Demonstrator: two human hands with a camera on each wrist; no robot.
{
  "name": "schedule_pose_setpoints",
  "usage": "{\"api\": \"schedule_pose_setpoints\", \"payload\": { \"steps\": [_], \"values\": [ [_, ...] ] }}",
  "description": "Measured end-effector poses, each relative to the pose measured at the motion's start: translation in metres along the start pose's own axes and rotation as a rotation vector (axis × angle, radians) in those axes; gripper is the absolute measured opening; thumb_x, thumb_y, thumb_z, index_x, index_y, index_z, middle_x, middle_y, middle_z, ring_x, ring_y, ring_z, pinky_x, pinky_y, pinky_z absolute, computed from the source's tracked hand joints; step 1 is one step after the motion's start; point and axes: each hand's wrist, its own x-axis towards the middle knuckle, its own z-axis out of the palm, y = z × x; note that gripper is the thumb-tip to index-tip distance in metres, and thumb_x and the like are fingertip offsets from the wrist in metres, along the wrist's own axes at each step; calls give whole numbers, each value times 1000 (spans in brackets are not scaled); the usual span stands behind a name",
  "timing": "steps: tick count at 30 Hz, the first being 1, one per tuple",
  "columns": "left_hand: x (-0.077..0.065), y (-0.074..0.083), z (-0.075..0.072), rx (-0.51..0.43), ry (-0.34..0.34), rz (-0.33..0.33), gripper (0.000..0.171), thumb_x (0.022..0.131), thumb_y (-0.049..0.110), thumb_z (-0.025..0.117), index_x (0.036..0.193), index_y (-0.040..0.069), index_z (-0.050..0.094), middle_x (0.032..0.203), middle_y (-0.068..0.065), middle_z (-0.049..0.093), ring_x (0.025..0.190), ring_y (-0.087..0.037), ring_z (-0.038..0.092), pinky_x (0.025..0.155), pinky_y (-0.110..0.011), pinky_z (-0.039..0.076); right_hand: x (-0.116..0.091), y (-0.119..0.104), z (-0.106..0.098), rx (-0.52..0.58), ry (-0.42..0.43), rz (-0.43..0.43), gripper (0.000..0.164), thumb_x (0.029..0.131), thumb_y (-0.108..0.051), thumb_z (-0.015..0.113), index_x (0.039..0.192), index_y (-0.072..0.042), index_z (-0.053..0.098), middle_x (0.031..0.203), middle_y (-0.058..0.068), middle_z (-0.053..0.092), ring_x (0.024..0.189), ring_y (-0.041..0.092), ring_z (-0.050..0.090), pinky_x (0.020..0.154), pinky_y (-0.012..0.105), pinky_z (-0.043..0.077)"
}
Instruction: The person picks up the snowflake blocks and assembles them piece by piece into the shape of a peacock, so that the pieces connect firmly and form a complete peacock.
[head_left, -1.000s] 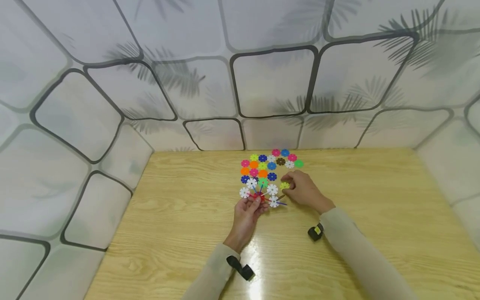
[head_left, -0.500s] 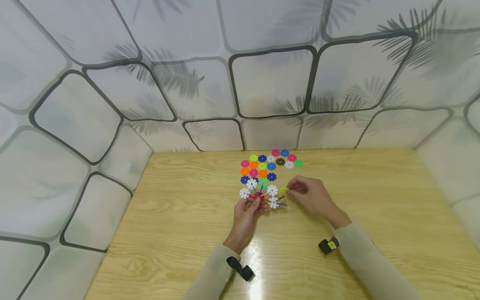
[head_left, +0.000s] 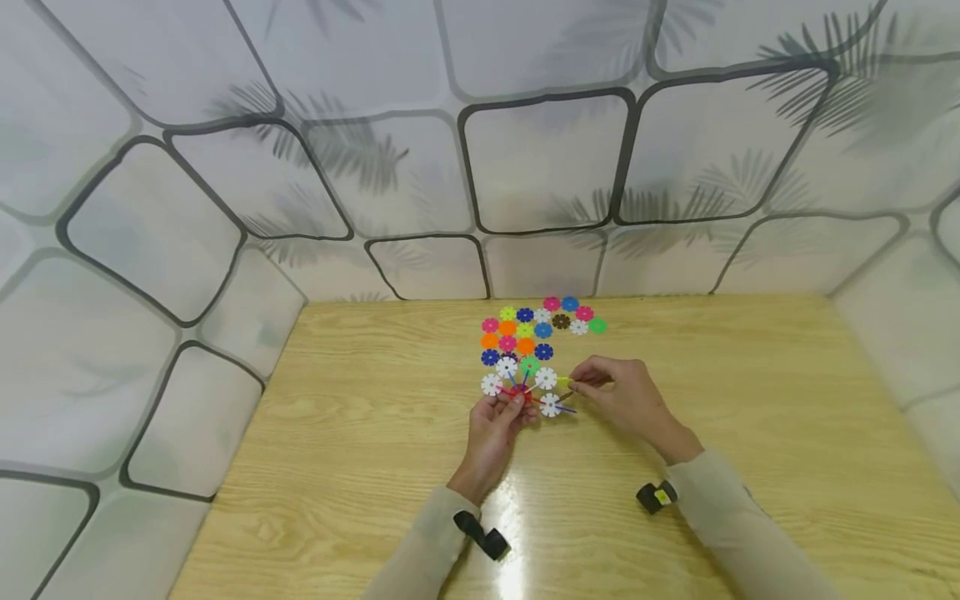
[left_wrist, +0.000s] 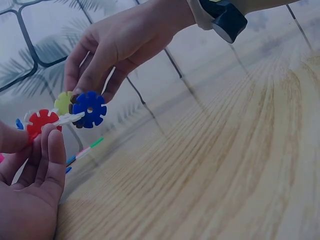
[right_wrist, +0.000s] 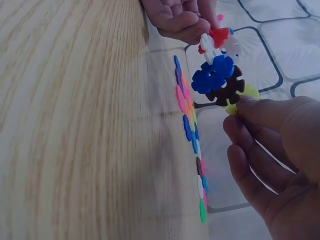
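My left hand [head_left: 495, 429] holds a built cluster of slotted plastic snowflake discs, pinching its red disc [left_wrist: 42, 123] between thumb and fingers. White discs [head_left: 546, 378] and a green one [head_left: 529, 366] stick out around it. On the right side of the cluster are a dark blue disc [left_wrist: 95, 118] and a brown disc [right_wrist: 233, 90]. My right hand [head_left: 633, 406] pinches a yellow disc [right_wrist: 251, 91] by thumb and fingertips, against the brown disc. In the head view the yellow disc appears edge-on; whether its slot is engaged with the brown one, I cannot tell.
Loose discs in several colours, among them an orange disc [head_left: 490, 341] and a pink disc [head_left: 584, 313], lie flat in rows behind the hands. They rest on a wooden table [head_left: 360, 375], whose far edge meets a patterned wall [head_left: 547, 167].
My right hand has shifted right and slightly toward me, and the yellow disc has turned from face-on to edge-on beside the cluster. The left hand stays almost still, holding the red disc.
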Motion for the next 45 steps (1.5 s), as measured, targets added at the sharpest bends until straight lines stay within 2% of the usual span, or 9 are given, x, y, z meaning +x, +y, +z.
{"api": "schedule_pose_setpoints", "payload": {
  "steps": [11,22,27,30,34,36,39,45],
  "values": [
    [0,-1,-3,19,-81,22,20,108,-6,56,97,10,61,92,1,76,82,-11,75,83,-26,66,-3,2,-4,-23,-58,-81,15,95,2,81,107,-8,82,101,3,85,91,18,80,86,37,67],
    [-2,1,-4,63,-123,38,18,107,-5,57,99,10,63,90,3,76,82,-10,75,82,-27,66,-15,5,5,-43,19,-159,17,90,5,84,101,-8,82,95,4,85,84,16,79,81,33,67],
    [-1,0,-6,88,-143,28,19,107,-6,56,101,10,65,90,3,76,82,-10,74,83,-26,66,-15,7,6,-35,19,-198,18,89,7,83,102,-6,82,97,6,85,86,19,81,82,33,67],
    [0,-1,-7,94,-145,14,20,108,-6,56,102,10,65,90,2,75,82,-9,74,84,-26,65,-13,7,5,-65,21,-261,20,88,9,83,103,-5,81,100,8,85,89,22,82,83,35,68],
    [-1,1,-7,104,-148,9,21,108,-6,56,101,11,65,90,3,76,82,-9,75,84,-26,66,-11,7,5,-176,61,-417,24,85,11,84,104,-2,79,99,9,84,89,24,82,81,38,68],
    [-1,2,-7,105,-156,8,21,108,-5,56,100,12,65,90,4,76,83,-9,75,85,-27,66,-11,6,5,-210,88,-469,25,83,12,85,104,-1,79,98,10,84,88,24,82,79,38,68],
    [-2,3,-7,100,-162,1,20,109,-4,56,100,12,64,91,4,76,84,-9,75,85,-27,66,-10,5,6,-172,101,-457,25,83,12,86,103,-1,79,98,10,84,88,24,82,78,38,68],
    [-2,2,-6,82,-135,-11,20,108,-4,56,101,13,63,92,4,77,85,-9,75,86,-26,65,-12,3,3,-77,53,-346,22,88,10,84,104,-3,80,101,8,85,90,24,83,80,38,68]
  ]
}}
